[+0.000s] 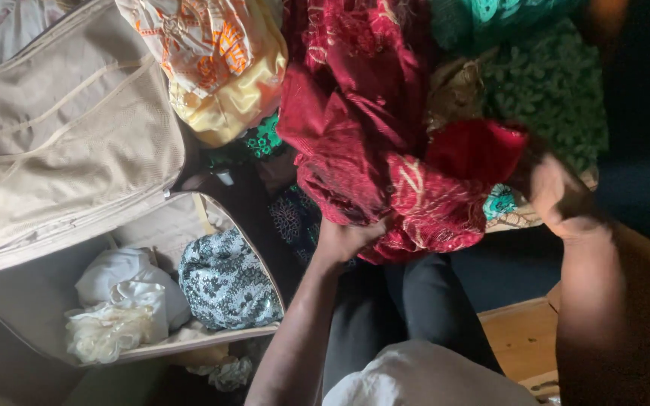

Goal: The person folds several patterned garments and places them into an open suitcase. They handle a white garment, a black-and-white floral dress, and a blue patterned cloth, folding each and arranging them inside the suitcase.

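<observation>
Open beige fabric suitcase (54,150), lid raised, lies at left. Its lower compartment holds a white bundle (126,282), cream lacy cloth (107,331) and a folded black-and-white patterned cloth (227,282). Above, an orange-and-yellow glossy cloth (220,68) sits bunched beside the lid. Centre: a red, gold-threaded, crumpled fabric (385,173). Left hand (344,237) is closed on its lower edge. Right hand (558,195), blurred, touches its right end; grip cannot be determined. Green lace cloth (551,83) lies behind, at right.
</observation>
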